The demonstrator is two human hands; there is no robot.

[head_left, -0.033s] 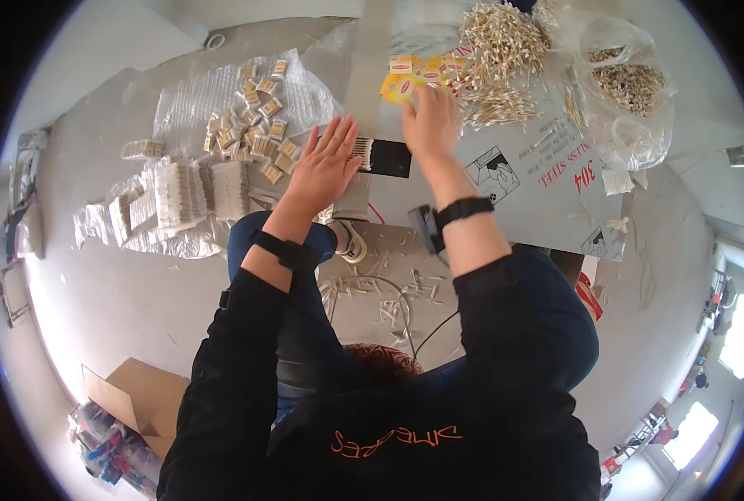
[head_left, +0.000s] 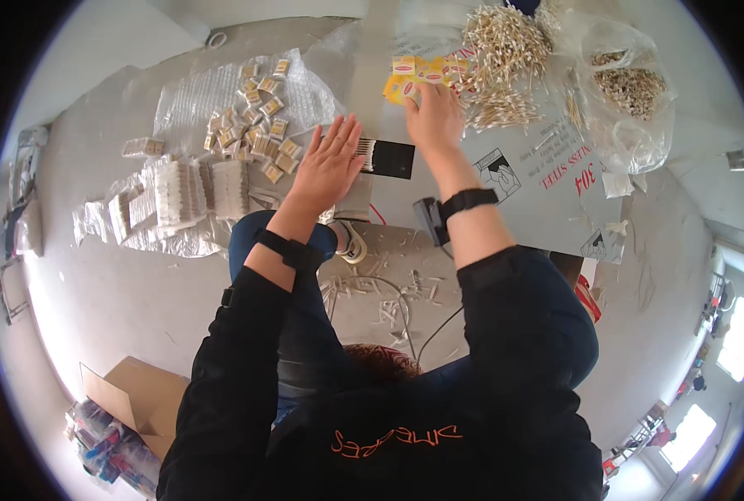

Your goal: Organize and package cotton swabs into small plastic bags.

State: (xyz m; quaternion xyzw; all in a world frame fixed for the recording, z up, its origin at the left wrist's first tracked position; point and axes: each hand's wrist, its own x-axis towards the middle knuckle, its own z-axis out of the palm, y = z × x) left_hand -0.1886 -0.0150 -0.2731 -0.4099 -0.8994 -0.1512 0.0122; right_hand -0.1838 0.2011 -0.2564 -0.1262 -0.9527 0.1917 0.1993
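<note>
Left hand: one; our left hand (head_left: 328,163) lies palm down, fingers straight and side by side, partly over a row of swabs (head_left: 368,154); we see nothing gripped in it.
Right hand: one; our right hand (head_left: 436,121) is loosely curled, its fingertips at the near edge of the yellow cards (head_left: 404,84); we cannot tell whether it pinches one.
Swab row: one, between our hands, at the left end of a black strip (head_left: 393,159); its sticks are too fine for us to count.
Yellow cards: at least three, overlapping, just left of the loose swab heap (head_left: 507,46).
Clear bag: one clear plastic bag (head_left: 635,142) at the upper right, with many dark-tipped sticks (head_left: 629,88) inside, beyond our counting.
Small packs: we make out well over a dozen small packs (head_left: 277,129), heaped on bubble wrap (head_left: 180,107); pale contents show through them.
Long packs: several long clear packs (head_left: 180,196) of white sticks, stacked to our left; they overlap too much to count.
Cardboard box: one cardboard box (head_left: 159,392) at the lower left, flap open; we cannot see its bottom.
</note>
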